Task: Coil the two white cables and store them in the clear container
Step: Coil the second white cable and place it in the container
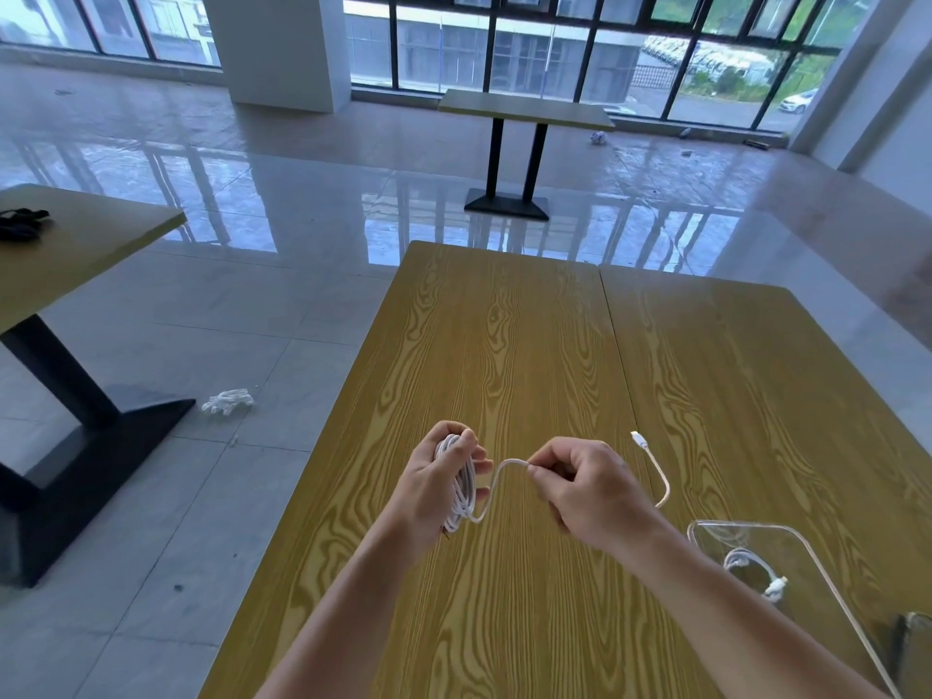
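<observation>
Above the wooden table (529,345), my left hand (439,481) grips a bundle of white cable loops (461,489) wound around its fingers. A short span of the same cable runs right to my right hand (585,486), which pinches it between thumb and fingers. The free end curves out past the right hand and up to a plug (636,438). At the lower right stands the clear container (807,539), with a second white cable (751,567) lying coiled inside it, partly hidden behind my right forearm.
The table's left edge runs diagonally close to my left arm, with tiled floor beyond. A crumpled white glove (228,400) lies on the floor. Another table (75,244) stands at the left, a third (524,111) near the windows. A dark object (915,643) sits at the lower right edge.
</observation>
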A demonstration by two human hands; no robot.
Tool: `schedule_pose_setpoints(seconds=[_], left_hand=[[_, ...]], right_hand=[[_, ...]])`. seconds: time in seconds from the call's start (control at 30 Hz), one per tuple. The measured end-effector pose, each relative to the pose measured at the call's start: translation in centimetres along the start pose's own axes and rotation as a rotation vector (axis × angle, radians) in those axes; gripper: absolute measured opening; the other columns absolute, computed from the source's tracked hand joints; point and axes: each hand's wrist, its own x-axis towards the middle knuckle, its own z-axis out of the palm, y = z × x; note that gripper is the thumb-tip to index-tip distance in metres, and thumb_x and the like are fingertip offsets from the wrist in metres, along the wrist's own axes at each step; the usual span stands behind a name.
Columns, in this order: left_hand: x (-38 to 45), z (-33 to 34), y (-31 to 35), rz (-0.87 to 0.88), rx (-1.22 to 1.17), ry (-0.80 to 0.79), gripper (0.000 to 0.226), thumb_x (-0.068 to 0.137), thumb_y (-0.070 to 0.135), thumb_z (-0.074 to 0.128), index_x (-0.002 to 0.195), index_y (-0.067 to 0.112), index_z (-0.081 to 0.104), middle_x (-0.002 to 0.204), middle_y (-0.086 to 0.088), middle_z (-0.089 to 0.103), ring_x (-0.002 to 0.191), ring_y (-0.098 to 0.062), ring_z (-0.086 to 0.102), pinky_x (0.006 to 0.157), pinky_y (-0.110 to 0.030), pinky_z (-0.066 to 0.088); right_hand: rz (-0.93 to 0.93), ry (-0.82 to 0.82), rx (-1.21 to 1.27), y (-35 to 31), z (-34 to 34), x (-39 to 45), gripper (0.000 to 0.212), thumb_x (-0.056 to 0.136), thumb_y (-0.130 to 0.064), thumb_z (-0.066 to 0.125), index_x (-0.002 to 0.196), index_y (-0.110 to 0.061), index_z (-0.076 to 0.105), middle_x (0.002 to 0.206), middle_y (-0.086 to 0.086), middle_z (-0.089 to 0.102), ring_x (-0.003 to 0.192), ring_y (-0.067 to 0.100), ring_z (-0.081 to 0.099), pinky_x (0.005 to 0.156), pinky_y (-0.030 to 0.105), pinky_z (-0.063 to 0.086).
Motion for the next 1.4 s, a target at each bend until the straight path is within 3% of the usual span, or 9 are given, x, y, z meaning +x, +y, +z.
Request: schedule_pose_setpoints(seconds=[0.13,0.3,0.5,0.63,0.73,0.83,1.07,1.17,1.4], left_hand=[[0.1,0.3,-0.8,-0.015,-0.056,-0.050,0.022,0.095,0.033,0.058,0.092,0.010,0.057,0.093,-0.011,0.068,0.090,-0.029,0.070,0.071,-0.045,0.059],[-0.1,1.0,-1.3,-0.019,-0.080,-0.090,0.022,0.089,0.039,0.058,0.096,0.018,0.058,0.085,-0.010,0.066,0.071,-0.023,0.066,0.061,-0.039,0.053],[0.0,1.0,-1.3,-0.023,-0.151,-0.109,0.028,0.093,0.041,0.056,0.095,0.013,0.051,0.082,-0.022,0.054,0.065,-0.033,0.056,0.067,-0.052,0.044],[-0.2,1.3,-1.3,-0.002,-0.214,-0.161,0.021,0.093,0.034,0.059,0.091,0.016,0.050,0.078,-0.013,0.058,0.055,-0.030,0.060,0.051,-0.037,0.052],[-0.1,1.0,-1.4,0.003,-0.251,-0.070,0.007,0.086,0.013,0.061,0.085,0.016,0.055,0.076,-0.010,0.060,0.061,-0.024,0.059,0.052,-0.033,0.051],[0.0,0.7,-1.4,-0.007,-0.294,-0.040,0.011,0.084,0.005,0.059,0.085,0.015,0.056,0.076,-0.010,0.061,0.061,-0.022,0.059,0.051,-0.032,0.052],[-0.5,0.8,-0.8,-0.011,-0.307,-0.053,0.017,0.080,0.005,0.055,0.094,0.013,0.052,0.085,-0.018,0.058,0.069,-0.032,0.054,0.052,-0.037,0.047],[-0.6,1.0,-0.5,-0.004,-0.337,-0.042,0.017,0.078,0.004,0.053,0.092,0.013,0.052,0.084,-0.019,0.058,0.066,-0.032,0.053,0.047,-0.036,0.047],[-0.6,1.3,-0.3,0.000,-0.327,0.016,0.015,0.076,0.005,0.052,0.087,0.015,0.058,0.082,-0.016,0.061,0.066,-0.030,0.056,0.055,-0.037,0.046]], right_hand=[[0.058,-0.060,0.304,-1.0,0.3,-0.4,0.019,0.096,-0.007,0.059,0.086,-0.011,0.074,0.065,0.006,0.064,0.053,0.017,0.057,0.050,0.030,0.051],[0.086,-0.196,0.638,-1.6,1.4,-0.6,0.027,0.097,0.003,0.053,0.095,-0.006,0.078,0.076,0.011,0.069,0.054,0.013,0.057,0.048,0.025,0.047],[0.059,-0.134,0.634,-1.6,2.7,-0.8,0.011,0.090,-0.008,0.072,0.083,-0.012,0.080,0.061,0.003,0.068,0.049,0.014,0.056,0.043,0.024,0.045],[0.071,-0.154,0.529,-1.8,3.3,-1.1,0.012,0.087,-0.006,0.074,0.080,-0.013,0.079,0.051,-0.002,0.059,0.044,0.012,0.049,0.040,0.024,0.042],[0.069,-0.223,0.398,-2.1,3.4,-1.5,0.026,0.091,-0.006,0.066,0.088,-0.028,0.081,0.051,-0.004,0.057,0.047,0.014,0.047,0.043,0.026,0.040],[0.058,-0.266,0.333,-2.2,3.2,-1.7,0.041,0.093,-0.004,0.058,0.089,-0.039,0.080,0.053,-0.003,0.058,0.053,0.019,0.051,0.050,0.031,0.043],[0.065,-0.174,0.526,-2.1,3.6,-1.4,0.014,0.089,0.004,0.066,0.087,-0.007,0.074,0.059,0.010,0.061,0.045,0.016,0.052,0.043,0.027,0.045],[0.051,-0.167,0.577,-2.1,3.8,-1.4,0.011,0.087,0.005,0.068,0.084,-0.004,0.073,0.059,0.010,0.064,0.046,0.018,0.054,0.042,0.027,0.047],[0.061,-0.139,0.637,-1.7,3.6,-1.4,0.014,0.082,0.001,0.076,0.076,-0.007,0.066,0.060,0.013,0.067,0.041,0.019,0.055,0.039,0.026,0.045]])
